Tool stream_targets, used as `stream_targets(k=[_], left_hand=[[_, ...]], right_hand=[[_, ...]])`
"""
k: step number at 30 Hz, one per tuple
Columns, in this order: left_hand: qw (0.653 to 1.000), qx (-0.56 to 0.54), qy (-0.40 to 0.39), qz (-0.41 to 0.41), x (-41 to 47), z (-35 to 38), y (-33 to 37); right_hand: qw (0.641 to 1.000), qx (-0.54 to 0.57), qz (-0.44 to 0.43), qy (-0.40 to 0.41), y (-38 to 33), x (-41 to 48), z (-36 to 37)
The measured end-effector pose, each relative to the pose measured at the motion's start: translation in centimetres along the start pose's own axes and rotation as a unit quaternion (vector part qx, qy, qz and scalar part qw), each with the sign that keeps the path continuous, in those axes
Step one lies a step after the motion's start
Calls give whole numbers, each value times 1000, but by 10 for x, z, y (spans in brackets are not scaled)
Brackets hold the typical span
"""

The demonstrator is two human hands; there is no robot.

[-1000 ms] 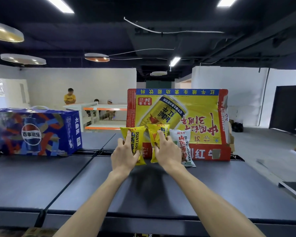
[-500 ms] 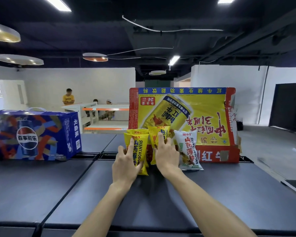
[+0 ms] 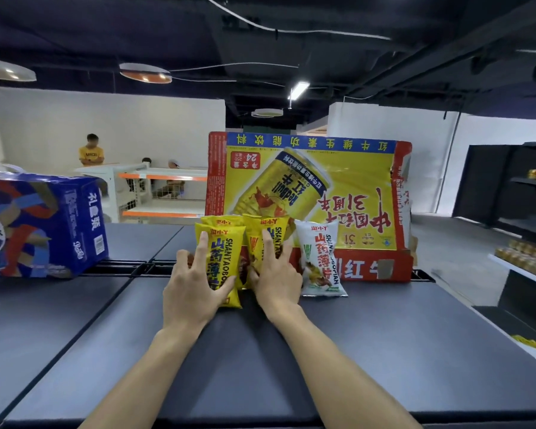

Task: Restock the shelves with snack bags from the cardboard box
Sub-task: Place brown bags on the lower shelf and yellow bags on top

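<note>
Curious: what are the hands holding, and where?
Left hand grips the front yellow bag low down; right fingers press flat on the middle yellow bag.
</note>
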State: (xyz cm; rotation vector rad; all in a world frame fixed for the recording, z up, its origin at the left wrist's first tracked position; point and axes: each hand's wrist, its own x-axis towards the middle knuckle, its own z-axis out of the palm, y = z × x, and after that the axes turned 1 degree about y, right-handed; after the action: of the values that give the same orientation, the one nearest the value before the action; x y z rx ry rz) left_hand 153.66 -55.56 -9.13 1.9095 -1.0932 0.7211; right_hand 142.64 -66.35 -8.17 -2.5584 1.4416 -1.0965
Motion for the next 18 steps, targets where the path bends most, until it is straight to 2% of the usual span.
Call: stream_targets(k=[11,18], left_hand=[[997,-51,16,-55,3,-10,5],[996,-65,29,-51,-1,-18,7]], right_hand=[[995,95,10,-12,2,-8,-2],[993,95,12,-68,2,-20,-10]])
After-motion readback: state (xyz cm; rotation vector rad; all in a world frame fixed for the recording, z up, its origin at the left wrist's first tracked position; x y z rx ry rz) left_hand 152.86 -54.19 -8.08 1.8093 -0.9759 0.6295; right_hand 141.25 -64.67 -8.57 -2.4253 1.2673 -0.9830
